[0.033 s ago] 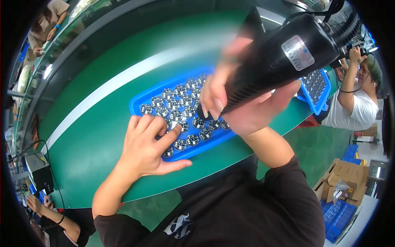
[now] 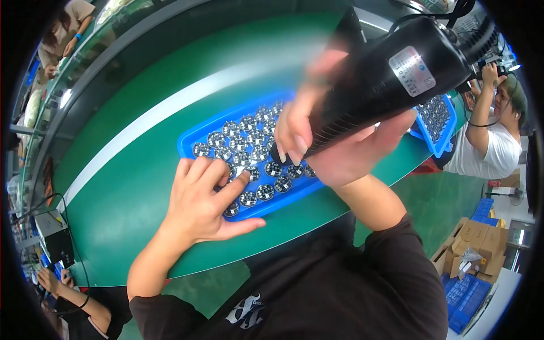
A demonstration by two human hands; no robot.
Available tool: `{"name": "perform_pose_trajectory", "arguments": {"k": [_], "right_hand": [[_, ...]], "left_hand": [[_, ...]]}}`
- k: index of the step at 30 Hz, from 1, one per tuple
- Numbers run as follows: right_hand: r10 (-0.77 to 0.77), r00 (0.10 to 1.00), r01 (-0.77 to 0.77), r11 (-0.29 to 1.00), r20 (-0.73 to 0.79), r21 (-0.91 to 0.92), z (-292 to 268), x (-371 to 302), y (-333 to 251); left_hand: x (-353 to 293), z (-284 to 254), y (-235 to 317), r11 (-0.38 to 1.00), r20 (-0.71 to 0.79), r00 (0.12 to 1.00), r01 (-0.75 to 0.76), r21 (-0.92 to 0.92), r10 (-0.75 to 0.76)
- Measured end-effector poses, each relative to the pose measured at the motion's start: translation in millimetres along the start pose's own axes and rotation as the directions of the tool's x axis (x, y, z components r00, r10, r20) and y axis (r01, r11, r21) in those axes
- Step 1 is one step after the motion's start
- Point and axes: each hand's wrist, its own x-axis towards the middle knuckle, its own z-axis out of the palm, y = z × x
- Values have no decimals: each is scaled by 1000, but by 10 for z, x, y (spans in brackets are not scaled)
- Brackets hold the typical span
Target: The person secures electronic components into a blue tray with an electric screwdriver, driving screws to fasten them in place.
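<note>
My right hand (image 2: 340, 136) is wrapped round a black corded electric screwdriver (image 2: 391, 73), a thick cylinder with vent slots and a pale label. It slants down to the left, its lower end over a blue tray (image 2: 185, 143). Several round black circuit boards with small pale parts lie in rows in the tray. Over the tray's left part, my left hand (image 2: 198, 198) has its fingers bent and thumb stretched out to the side. Its index fingertip touches a round board (image 2: 251, 173) close to the screwdriver's lower end. That hand hides some boards and part of the rim.
A green table (image 2: 130, 226) with a white stripe curves round me. Another blue tray (image 2: 440, 148) full of small dark parts stands at right, near a person in white (image 2: 487, 130). A black box (image 2: 55, 241) with a cable is at left. Cardboard boxes (image 2: 476, 243) sit at lower right.
</note>
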Motion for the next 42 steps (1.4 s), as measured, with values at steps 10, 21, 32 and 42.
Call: {"name": "perform_pose_trajectory", "arguments": {"k": [10,21,32,42], "right_hand": [[54,994,-54,999,-91,4,13,-14,34],[11,1000,-18,960,-27,-280,-51,-61,25],[-106,986,78,975,-125,-209,-148,22,-133],[-74,994,76,997,-82,25,-162,-16,-99]], "left_hand": [[67,42,88,996,9,996,85,-11,-85],[52,151,76,998,-100,993,56,-6,-56],[224,148,80,993,-210,974,66,-99,-86],[262,43,96,997,77,996,-40,69,34]]}}
